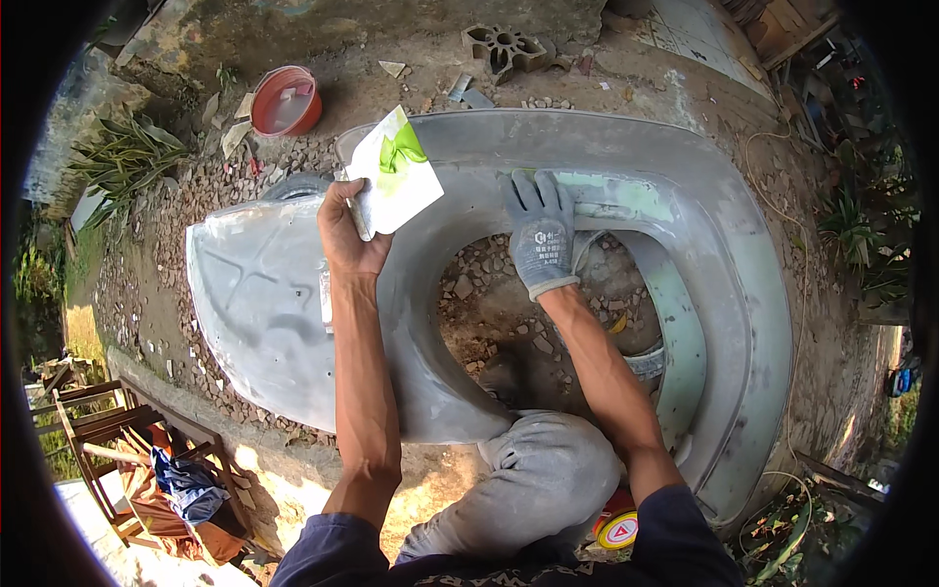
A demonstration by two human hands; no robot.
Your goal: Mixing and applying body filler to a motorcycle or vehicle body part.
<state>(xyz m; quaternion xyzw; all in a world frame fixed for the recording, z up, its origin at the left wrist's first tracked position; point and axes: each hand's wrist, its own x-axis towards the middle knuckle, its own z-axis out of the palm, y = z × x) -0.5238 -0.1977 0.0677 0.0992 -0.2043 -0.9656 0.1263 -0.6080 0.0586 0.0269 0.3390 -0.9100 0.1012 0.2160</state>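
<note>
In my bare left hand [354,230] is a white mixing board [406,196], tilted up, with a smear of bright green putty [401,149] on its face. My right hand [540,225] wears a grey work glove and rests with fingers stretched out on a large grey body panel [264,259]. Beside those gloved fingers, pale green patches [621,199] cover part of the panel's curved rim. A trace of bright green shows at the fingertips; whether anything lies under the palm is hidden. The panel has a big rounded opening with gravel visible through it.
Beyond the panel stand a red bucket of cloudy water [286,103] and a patterned concrete block [504,49]. A wooden rack with cloths [186,479] is at the lower left. A round tin [617,529] sits by my knee. Plants grow on both sides.
</note>
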